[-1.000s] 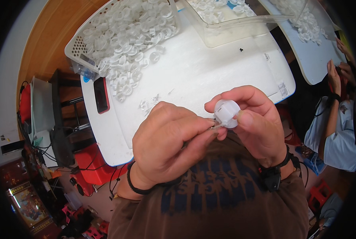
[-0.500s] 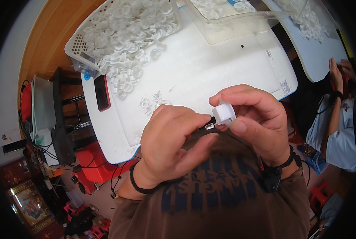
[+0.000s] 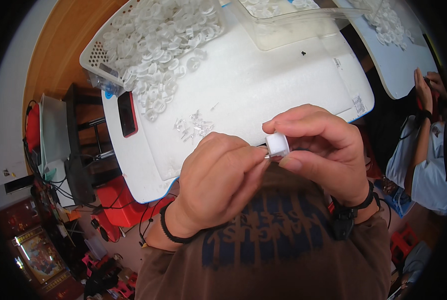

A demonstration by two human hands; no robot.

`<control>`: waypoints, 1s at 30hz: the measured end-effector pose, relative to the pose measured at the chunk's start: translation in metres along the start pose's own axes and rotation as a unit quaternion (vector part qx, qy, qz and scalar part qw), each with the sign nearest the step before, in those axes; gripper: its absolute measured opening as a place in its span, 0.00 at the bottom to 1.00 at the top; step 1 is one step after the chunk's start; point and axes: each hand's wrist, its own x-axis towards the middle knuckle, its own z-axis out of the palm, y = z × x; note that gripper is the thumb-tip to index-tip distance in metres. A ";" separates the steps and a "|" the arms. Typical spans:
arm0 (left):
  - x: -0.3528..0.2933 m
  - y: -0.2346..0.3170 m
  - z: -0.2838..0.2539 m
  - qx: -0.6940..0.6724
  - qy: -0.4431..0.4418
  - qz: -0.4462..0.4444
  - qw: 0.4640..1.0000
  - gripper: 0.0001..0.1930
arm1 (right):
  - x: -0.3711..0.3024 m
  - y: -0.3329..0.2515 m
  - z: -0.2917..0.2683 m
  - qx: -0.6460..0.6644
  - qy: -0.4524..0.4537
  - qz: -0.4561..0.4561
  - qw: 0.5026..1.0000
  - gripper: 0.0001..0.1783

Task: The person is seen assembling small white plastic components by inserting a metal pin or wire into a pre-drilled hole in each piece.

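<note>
Brown shirt (image 3: 263, 245): big lettering across a dark-blue print (image 3: 263, 232), creased. White table (image 3: 263, 90): two small printed marks near its right edge, a dense block (image 3: 359, 106) and a smaller one (image 3: 337, 63); both too small to read.

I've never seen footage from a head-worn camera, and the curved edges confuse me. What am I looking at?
There is no machine here: a person works with two bare hands. The view comes from the left one of two fisheye cameras on their head, looking down, so straight edges bend near the rim.

The right hand holds a white plastic part; the left hand pinches a small thin piece against it.

On the white table, similar-looking parts spill from a perforated basket. Tiny clear pieces lie nearer the hands, a phone at the left, and a clear tub at the far side.
</note>
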 end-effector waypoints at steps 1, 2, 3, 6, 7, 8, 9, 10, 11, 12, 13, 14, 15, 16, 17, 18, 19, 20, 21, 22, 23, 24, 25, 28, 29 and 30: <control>0.001 -0.001 0.000 0.002 -0.006 -0.001 1.000 0.13 | 0.000 0.000 0.000 0.005 0.005 0.013 1.000 0.18; 0.001 -0.001 0.000 0.005 -0.011 -0.002 1.000 0.13 | 0.000 0.001 -0.001 0.005 0.006 0.013 1.000 0.18; 0.002 -0.002 0.000 0.004 -0.012 -0.001 1.000 0.13 | -0.001 0.004 -0.002 0.017 0.011 0.007 1.000 0.18; 0.002 -0.005 0.001 -0.002 -0.035 -0.002 0.999 0.13 | -0.001 0.005 -0.006 -0.011 0.039 -0.003 0.999 0.17; 0.000 -0.005 0.002 -0.002 -0.042 -0.042 0.998 0.13 | -0.001 0.004 -0.009 -0.049 0.060 -0.005 0.997 0.16; -0.002 -0.004 0.002 -0.001 -0.048 -0.082 0.995 0.13 | -0.001 0.003 -0.014 -0.054 0.063 -0.007 0.997 0.16; -0.005 -0.008 0.004 -0.009 -0.049 -0.075 0.996 0.13 | -0.002 0.004 -0.024 -0.147 0.115 -0.017 0.982 0.16; -0.010 -0.013 0.003 0.011 -0.053 -0.091 0.994 0.12 | -0.004 0.003 -0.034 -0.240 0.165 -0.029 0.956 0.15; -0.015 -0.017 0.002 0.031 -0.057 -0.107 0.992 0.11 | -0.002 0.003 -0.046 -0.332 0.202 -0.058 0.920 0.14; -0.020 -0.023 0.002 0.021 -0.057 -0.099 0.993 0.11 | -0.004 0.003 -0.061 -0.400 0.248 -0.076 0.879 0.14; -0.025 -0.030 0.000 0.027 -0.076 -0.112 0.990 0.09 | -0.005 0.001 -0.077 -0.475 0.275 -0.071 0.833 0.15; -0.028 -0.036 0.000 0.033 -0.094 -0.126 0.987 0.07 | -0.005 -0.003 -0.090 -0.517 0.300 -0.055 0.800 0.14; -0.031 -0.037 -0.001 0.032 -0.093 -0.123 0.987 0.07 | -0.005 -0.003 -0.103 -0.547 0.312 -0.032 0.776 0.14; -0.035 -0.037 -0.002 0.037 -0.099 -0.134 0.985 0.07 | -0.006 -0.001 -0.116 -0.575 0.323 -0.012 0.751 0.13; -0.036 -0.037 -0.003 0.042 -0.103 -0.146 0.983 0.06 | -0.006 0.001 -0.127 -0.577 0.324 -0.016 0.750 0.13; -0.035 -0.037 -0.002 0.042 -0.102 -0.146 0.983 0.06 | -0.004 0.004 -0.139 -0.613 0.322 0.011 0.722 0.13; -0.035 -0.037 -0.002 0.035 -0.105 -0.149 0.983 0.06 | -0.002 0.009 -0.149 -0.646 0.317 0.038 0.693 0.12; -0.034 -0.037 -0.001 0.029 -0.107 -0.151 0.982 0.06 | -0.001 0.016 -0.161 -0.646 0.314 0.036 0.694 0.12; -0.034 -0.037 -0.001 0.033 -0.104 -0.156 0.982 0.06 | 0.000 0.025 -0.172 -0.672 0.305 0.040 0.674 0.12; -0.033 -0.038 0.000 0.031 -0.109 -0.149 0.982 0.06 | -0.001 0.033 -0.180 -0.698 0.295 0.044 0.652 0.12; -0.032 -0.040 0.001 0.030 -0.115 -0.142 0.983 0.05 | -0.002 0.039 -0.184 -0.697 0.289 0.043 0.655 0.12; -0.033 -0.039 0.000 0.039 -0.108 -0.153 0.982 0.05 | 0.000 0.047 -0.186 -0.705 0.276 0.060 0.651 0.12; -0.034 -0.039 -0.001 0.040 -0.118 -0.148 0.981 0.05 | 0.002 0.052 -0.187 -0.713 0.262 0.078 0.646 0.12; -0.037 -0.041 -0.002 0.042 -0.118 -0.149 0.981 0.05 | 0.004 0.050 -0.180 -0.679 0.238 0.062 0.691 0.12; -0.038 -0.043 -0.003 0.037 -0.121 -0.151 0.980 0.05 | 0.005 0.048 -0.175 -0.681 0.246 0.040 0.689 0.13; -0.040 -0.045 -0.004 0.032 -0.125 -0.152 0.980 0.05 | 0.008 0.042 -0.164 -0.682 0.252 0.055 0.684 0.13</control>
